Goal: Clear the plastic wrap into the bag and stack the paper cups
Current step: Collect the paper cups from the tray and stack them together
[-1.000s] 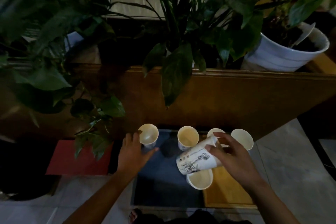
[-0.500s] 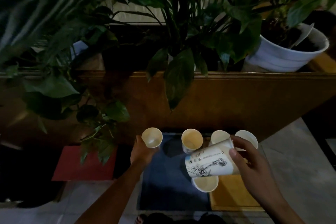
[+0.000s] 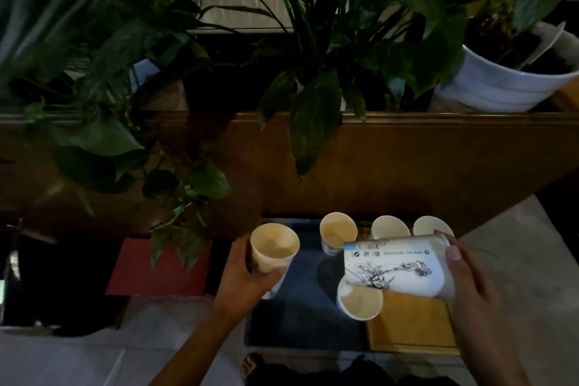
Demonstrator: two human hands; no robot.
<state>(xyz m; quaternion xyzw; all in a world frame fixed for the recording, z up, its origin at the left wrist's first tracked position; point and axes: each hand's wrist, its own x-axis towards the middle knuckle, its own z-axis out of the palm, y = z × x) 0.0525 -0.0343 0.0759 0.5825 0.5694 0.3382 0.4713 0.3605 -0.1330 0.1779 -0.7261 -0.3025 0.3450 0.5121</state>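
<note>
My left hand grips an upright white paper cup, lifted a little off the dark glass tabletop. My right hand holds another paper cup tipped on its side, its ink-drawing print facing up and its base pointing left. Under that cup stands an upright cup. Three more upright cups stand along the far edge: one in the middle and two to the right. No plastic wrap or bag shows.
A tall wooden planter ledge rises just behind the cups, with leafy plants hanging over it and a white pot at right. A red mat lies left of the tabletop, a wooden panel at its right, tiled floor around.
My left hand closed around the left cup and raised it toward me. My right hand moved its cup right and tipped it flatter onto its side.
</note>
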